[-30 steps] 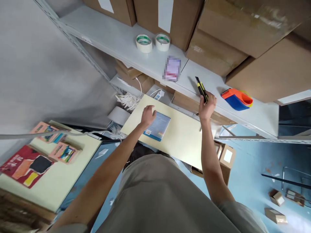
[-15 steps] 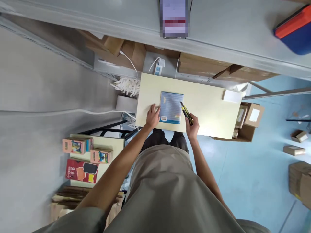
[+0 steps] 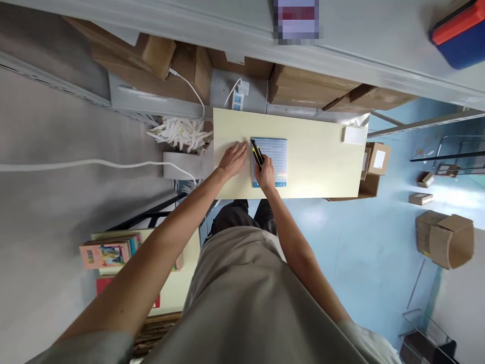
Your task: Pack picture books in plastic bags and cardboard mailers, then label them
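A blue book (image 3: 279, 157) with a pale lined cover lies flat on the cream tabletop (image 3: 314, 156). My right hand (image 3: 266, 173) is closed around a black and yellow utility knife (image 3: 258, 154). The knife is over the left part of the book, its tip by the upper left corner. My left hand (image 3: 233, 158) rests flat on the tabletop, fingers stretched out, just left of the book. My right hand covers the book's lower left part. Whether the blade touches the book I cannot tell.
A white box (image 3: 354, 135) sits at the table's right end. Left of the table, white paper strips (image 3: 182, 133) pile over a bin. A power strip (image 3: 237, 100) and cardboard boxes (image 3: 314, 88) stand behind it. Books (image 3: 108, 254) lie on a lower left surface.
My right hand has brought the knife leftward from beside the book's right edge to over its left side. My left hand has moved slightly up and off the book's left edge.
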`<state>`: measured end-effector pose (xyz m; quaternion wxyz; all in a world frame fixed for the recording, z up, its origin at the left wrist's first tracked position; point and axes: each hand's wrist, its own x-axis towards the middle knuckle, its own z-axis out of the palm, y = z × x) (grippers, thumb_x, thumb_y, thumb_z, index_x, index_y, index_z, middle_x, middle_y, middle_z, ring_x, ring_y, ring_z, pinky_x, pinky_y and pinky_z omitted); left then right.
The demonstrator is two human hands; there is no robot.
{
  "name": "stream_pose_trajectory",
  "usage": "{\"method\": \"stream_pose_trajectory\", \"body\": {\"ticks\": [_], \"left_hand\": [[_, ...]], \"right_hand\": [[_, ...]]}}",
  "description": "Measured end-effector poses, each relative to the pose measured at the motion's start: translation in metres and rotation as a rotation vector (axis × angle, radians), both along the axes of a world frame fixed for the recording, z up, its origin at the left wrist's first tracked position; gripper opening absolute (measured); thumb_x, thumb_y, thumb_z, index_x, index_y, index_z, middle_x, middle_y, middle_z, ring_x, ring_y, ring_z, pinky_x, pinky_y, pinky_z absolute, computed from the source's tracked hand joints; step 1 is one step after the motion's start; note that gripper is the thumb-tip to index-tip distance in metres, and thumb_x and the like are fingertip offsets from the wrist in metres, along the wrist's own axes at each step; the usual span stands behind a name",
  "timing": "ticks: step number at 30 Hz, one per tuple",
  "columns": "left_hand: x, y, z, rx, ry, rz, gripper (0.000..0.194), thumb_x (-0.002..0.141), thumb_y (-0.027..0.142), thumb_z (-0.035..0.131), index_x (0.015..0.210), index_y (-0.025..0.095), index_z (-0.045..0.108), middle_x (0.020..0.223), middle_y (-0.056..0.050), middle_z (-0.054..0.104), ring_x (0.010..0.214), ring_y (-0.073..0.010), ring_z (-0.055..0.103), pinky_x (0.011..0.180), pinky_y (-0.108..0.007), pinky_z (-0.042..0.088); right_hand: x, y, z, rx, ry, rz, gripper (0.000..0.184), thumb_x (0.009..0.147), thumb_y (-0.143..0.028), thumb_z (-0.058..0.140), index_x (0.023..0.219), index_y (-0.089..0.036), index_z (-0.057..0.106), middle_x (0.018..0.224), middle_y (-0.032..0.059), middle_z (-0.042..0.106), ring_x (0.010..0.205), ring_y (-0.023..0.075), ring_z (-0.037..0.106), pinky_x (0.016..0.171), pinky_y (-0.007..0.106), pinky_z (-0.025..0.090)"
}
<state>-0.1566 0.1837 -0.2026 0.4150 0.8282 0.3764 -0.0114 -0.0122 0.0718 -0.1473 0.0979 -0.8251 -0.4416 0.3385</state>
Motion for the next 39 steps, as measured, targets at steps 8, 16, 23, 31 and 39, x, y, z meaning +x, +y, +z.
{"method": "stream_pose_trajectory", "body": {"ticks": [8,16,23,31,39], "left_hand": [[0.003,0.016,-0.01,0.008,0.019,-0.048,0.084,0.095,0.016,0.063,0.177,0.008,0.049,0.19,-0.024,0.037,0.173,-0.046,0.035,0.14,-0.068,0.033],[0.003,0.021,-0.007,0.082,0.123,-0.147,0.083,0.098,0.011,0.063,0.178,0.006,0.045,0.191,-0.023,0.033,0.174,-0.0437,0.036,0.137,-0.062,0.041],[0.0,0.02,0.001,0.217,0.21,-0.221,0.081,0.104,0.016,0.063,0.182,0.011,0.042,0.192,-0.019,0.034,0.172,-0.0415,0.04,0.132,-0.058,0.049],[0.002,0.023,0.005,0.195,0.254,-0.25,0.078,0.104,0.012,0.062,0.18,0.008,0.045,0.193,-0.018,0.031,0.174,-0.0396,0.039,0.132,-0.056,0.05],[0.005,0.024,0.005,0.147,0.273,-0.241,0.085,0.1,0.009,0.058,0.183,0.009,0.039,0.194,-0.017,0.028,0.174,-0.0395,0.035,0.134,-0.06,0.048]], "right_hand": [[-0.006,0.028,0.004,-0.08,-0.062,0.028,0.048,0.116,-0.022,0.041,0.164,-0.019,0.042,0.162,0.0239,0.06,0.135,0.0372,0.071,0.114,0.054,0.062],[-0.01,0.035,-0.009,-0.094,-0.114,0.048,0.042,0.116,-0.018,0.041,0.158,-0.017,0.047,0.159,0.0239,0.061,0.134,0.0349,0.071,0.111,0.047,0.061],[-0.011,0.035,-0.014,-0.092,-0.154,0.047,0.04,0.115,-0.014,0.043,0.154,-0.019,0.051,0.155,0.0219,0.065,0.131,0.0334,0.071,0.105,0.044,0.061],[-0.017,0.024,0.001,-0.126,-0.192,0.104,0.048,0.111,-0.004,0.039,0.154,-0.016,0.053,0.154,0.0219,0.066,0.132,0.0324,0.07,0.103,0.041,0.06],[-0.024,-0.004,0.029,-0.223,-0.199,0.177,0.049,0.11,0.0,0.044,0.154,-0.016,0.06,0.151,0.0236,0.069,0.133,0.0328,0.072,0.104,0.042,0.062]]}}
